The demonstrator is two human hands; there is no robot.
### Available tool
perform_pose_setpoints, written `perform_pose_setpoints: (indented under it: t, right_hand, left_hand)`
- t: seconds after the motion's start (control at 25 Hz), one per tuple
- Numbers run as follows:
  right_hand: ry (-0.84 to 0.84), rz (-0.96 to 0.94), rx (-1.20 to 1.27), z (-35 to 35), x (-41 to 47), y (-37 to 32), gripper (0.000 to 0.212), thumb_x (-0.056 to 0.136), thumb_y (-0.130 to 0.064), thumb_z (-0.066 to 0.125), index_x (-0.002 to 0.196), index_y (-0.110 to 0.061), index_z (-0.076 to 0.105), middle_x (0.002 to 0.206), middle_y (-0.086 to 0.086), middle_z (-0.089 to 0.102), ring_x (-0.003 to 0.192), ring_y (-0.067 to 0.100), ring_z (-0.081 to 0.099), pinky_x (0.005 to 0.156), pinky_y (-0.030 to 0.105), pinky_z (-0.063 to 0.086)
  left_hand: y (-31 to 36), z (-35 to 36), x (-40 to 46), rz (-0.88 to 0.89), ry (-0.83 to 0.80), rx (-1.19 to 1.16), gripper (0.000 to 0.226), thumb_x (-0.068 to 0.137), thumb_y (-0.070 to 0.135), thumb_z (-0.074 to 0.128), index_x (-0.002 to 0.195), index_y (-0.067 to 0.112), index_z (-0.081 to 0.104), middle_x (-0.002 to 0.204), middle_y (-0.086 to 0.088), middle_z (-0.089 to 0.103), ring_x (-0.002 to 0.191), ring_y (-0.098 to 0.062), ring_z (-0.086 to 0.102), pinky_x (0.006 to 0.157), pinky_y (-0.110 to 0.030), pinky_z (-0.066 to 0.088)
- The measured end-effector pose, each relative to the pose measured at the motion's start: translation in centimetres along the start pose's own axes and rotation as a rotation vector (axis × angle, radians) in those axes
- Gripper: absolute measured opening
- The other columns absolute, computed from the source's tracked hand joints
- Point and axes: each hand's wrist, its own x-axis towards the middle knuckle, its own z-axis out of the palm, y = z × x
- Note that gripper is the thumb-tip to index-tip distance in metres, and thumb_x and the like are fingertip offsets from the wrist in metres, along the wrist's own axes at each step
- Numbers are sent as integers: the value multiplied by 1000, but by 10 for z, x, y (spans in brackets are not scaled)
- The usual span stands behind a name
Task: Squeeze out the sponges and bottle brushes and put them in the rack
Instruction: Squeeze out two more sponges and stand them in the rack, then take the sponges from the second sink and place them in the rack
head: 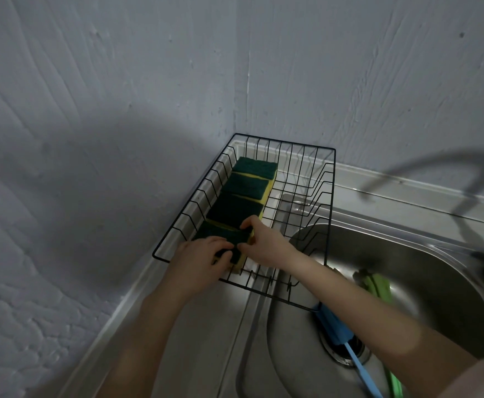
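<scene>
Four sponges (246, 183) line the wire rack's (332, 179) left side; both hands (203, 258) (263, 242) grip the nearest sponge (220, 234); two bottle brushes (332, 323) (376, 285) lie in the sink (407, 242); the rack's right side is open.

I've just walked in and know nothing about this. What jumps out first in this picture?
A row of green-and-yellow sponges lies along the left side of a black wire rack in the wall corner beside the sink. The left hand and right hand are both on the nearest sponge. In the steel sink, a blue bottle brush and a green one still lie.
</scene>
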Motion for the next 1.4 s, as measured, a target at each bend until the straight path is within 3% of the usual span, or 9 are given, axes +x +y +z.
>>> perform_pose_setpoints:
  t: [0.16, 0.24, 0.36, 0.64, 0.88, 1.04, 1.2, 1.4]
  right_hand:
    - [49, -38, -132, -10, -16, 1, 46, 89, -28, 50, 131, -14, 38, 127, 15, 51, 114, 29, 51, 85, 36, 47]
    - [125, -70, -232, -20, -32, 3, 47, 89, -27, 48, 134, -15, 37, 134, 12, 49, 123, 29, 45, 100, 43, 43]
    - [229, -104, -327, -34, -56, 6, 50, 89, -25, 47, 137, -18, 35, 140, 8, 45, 132, 27, 35, 110, 43, 31]
    - [341, -112, -328, -54, -127, 39, 50, 89, -23, 46, 138, -19, 34, 143, 6, 42, 136, 26, 30, 113, 42, 23]
    - [355, -61, -329, -75, -191, 93, 52, 89, -24, 46, 139, -20, 33, 144, 5, 40, 136, 24, 28, 113, 39, 22]
    - [342, -28, -308, -94, -235, 144, 53, 90, -25, 46, 140, -20, 30, 147, 6, 38, 138, 24, 27, 114, 40, 21]
    - [373, 38, -290, -108, -276, 202, 54, 88, -25, 48, 139, -21, 32, 146, 5, 39, 138, 25, 28, 113, 39, 23]
    - [365, 148, -285, -124, -317, 271, 53, 88, -26, 48, 139, -22, 33, 145, 7, 39, 135, 28, 31, 110, 39, 27]
  left_hand:
    - [5, -7, -2, -34, -4, -108, 32, 92, 22, 44, 122, 15, 53, 131, -7, 55, 116, -21, 53, 100, -37, 43]
    - [15, -13, -7, -27, 44, -134, 33, 92, 20, 43, 124, 13, 51, 131, -9, 55, 116, -22, 52, 95, -30, 42]
    - [32, -19, -18, 5, 119, -121, 35, 93, 20, 41, 127, 15, 48, 133, -9, 54, 118, -22, 50, 92, -28, 40]
    - [90, -5, -53, 141, 181, -100, 35, 92, 20, 43, 127, 15, 47, 130, -8, 55, 112, -20, 53, 85, -21, 36]
    - [160, 28, -79, 217, 188, -107, 36, 92, 19, 43, 127, 14, 45, 134, -8, 51, 121, -19, 46, 95, -22, 33]
    - [208, 69, -95, 224, 127, -101, 39, 91, 20, 45, 130, 15, 42, 138, -4, 46, 126, -16, 42, 89, -9, 24]
    - [255, 117, -105, 223, 49, -99, 40, 90, 20, 49, 128, 12, 43, 135, -8, 49, 123, -21, 46, 98, -25, 34]
    - [310, 173, -108, 225, -20, -88, 42, 89, 22, 49, 129, 11, 42, 134, -9, 49, 116, -23, 51, 95, -25, 35]
